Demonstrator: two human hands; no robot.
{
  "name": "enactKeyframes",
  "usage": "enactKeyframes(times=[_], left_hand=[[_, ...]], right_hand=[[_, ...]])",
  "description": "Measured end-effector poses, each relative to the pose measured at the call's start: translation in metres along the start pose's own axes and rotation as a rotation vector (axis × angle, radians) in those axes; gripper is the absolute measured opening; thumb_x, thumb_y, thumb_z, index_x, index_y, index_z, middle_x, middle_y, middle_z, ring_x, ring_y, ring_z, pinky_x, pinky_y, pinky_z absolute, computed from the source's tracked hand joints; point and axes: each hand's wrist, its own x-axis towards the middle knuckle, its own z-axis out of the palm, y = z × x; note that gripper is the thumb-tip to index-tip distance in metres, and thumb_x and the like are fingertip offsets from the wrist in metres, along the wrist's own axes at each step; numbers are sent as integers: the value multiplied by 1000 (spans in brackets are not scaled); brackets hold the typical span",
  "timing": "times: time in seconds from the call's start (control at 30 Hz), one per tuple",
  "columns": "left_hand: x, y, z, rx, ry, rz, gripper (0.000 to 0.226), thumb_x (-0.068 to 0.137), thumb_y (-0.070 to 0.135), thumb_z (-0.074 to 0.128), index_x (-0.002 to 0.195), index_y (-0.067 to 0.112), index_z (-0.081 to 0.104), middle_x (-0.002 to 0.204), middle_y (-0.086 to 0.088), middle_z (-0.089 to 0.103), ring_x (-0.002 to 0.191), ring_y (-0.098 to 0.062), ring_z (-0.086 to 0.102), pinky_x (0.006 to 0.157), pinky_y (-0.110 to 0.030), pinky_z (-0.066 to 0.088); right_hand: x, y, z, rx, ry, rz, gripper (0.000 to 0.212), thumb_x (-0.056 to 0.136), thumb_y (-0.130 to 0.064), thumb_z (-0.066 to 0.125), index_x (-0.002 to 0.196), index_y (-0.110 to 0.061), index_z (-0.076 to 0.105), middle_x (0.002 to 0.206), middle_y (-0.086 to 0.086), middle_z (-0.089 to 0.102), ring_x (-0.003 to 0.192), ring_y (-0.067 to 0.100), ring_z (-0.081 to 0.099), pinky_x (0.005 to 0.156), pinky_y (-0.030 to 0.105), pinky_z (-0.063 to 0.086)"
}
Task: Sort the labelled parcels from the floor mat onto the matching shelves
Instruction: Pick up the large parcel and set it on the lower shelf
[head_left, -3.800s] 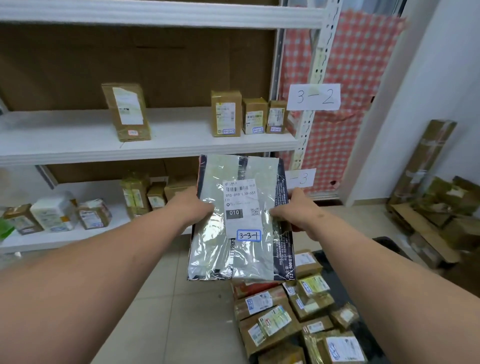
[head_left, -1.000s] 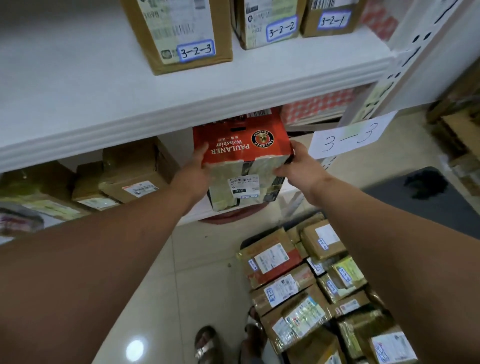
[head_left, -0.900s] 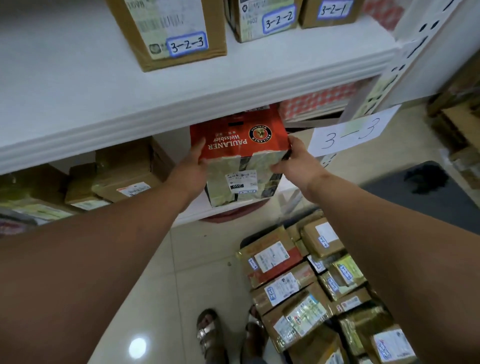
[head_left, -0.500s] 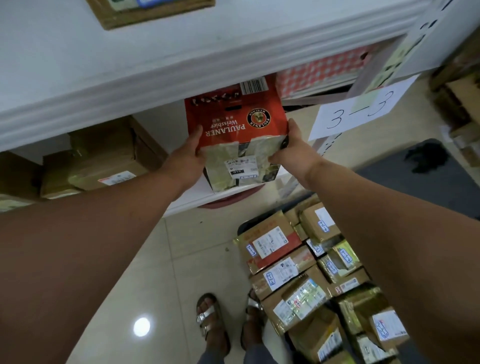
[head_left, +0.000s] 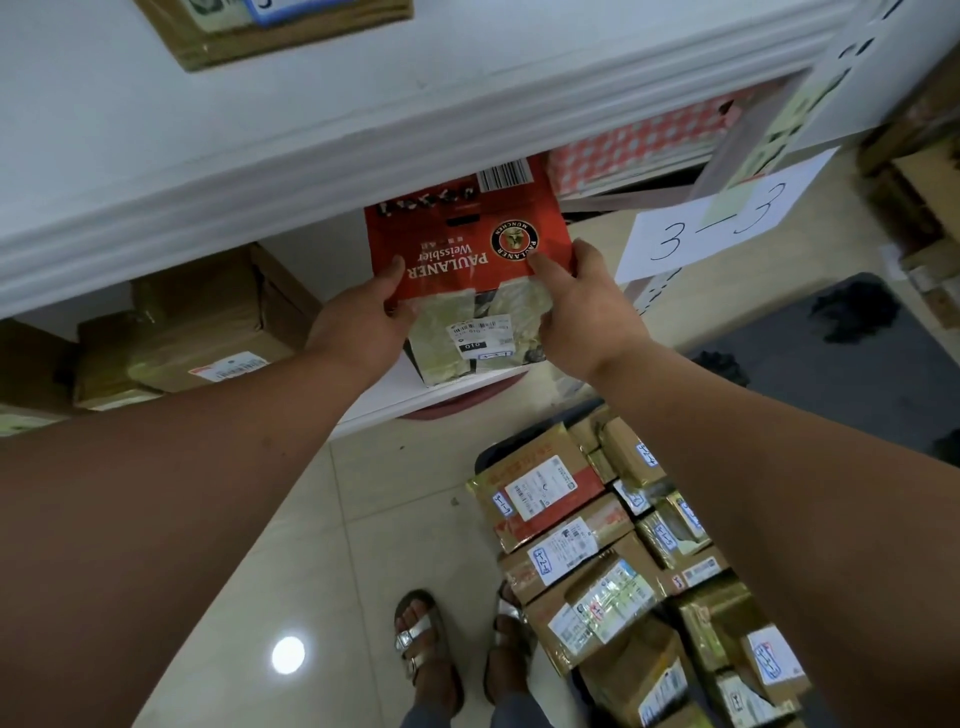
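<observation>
A red Paulaner carton parcel (head_left: 457, 249) with a taped white label stands at the front of the lower white shelf (head_left: 410, 400), its far end under the shelf above. My left hand (head_left: 363, 322) grips its left side, thumb on top. My right hand (head_left: 582, 301) grips its right side. A paper sign "3-3" (head_left: 717, 228) hangs on the shelf post to the right. Several labelled brown parcels (head_left: 582, 545) lie on the dark floor mat (head_left: 831, 374) below.
The upper white shelf (head_left: 311, 124) spans the top and carries a brown box (head_left: 270, 31). Brown parcels (head_left: 197, 332) sit on the lower shelf to the left. My sandalled feet (head_left: 431, 644) stand on beige floor tiles beside the parcel pile.
3.8 s ago both hands held the parcel up facing me; since then they lowered it onto the 3-3 shelf. In the last second the view dropped and the parcel slid slightly further in.
</observation>
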Motion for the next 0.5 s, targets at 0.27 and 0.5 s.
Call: enactKeyframes(times=[0.27, 0.5], left_hand=[[21, 22, 8, -7, 5, 35, 58, 102, 44, 46, 155, 36, 24, 153, -1, 44, 128, -24, 51, 98, -28, 42], [49, 42, 11, 34, -34, 57, 57, 105, 39, 43, 157, 32, 21, 147, -8, 48, 126, -27, 52, 101, -31, 42]], right_hand=[[30, 9, 1, -24, -5, 47, 90, 79, -16, 66, 154, -22, 17, 162, 10, -3, 136, 37, 34, 105, 43, 41], [48, 19, -9, -147, 14, -17, 87, 80, -11, 65, 152, -19, 18, 157, 21, 13, 135, 44, 29, 105, 53, 39]])
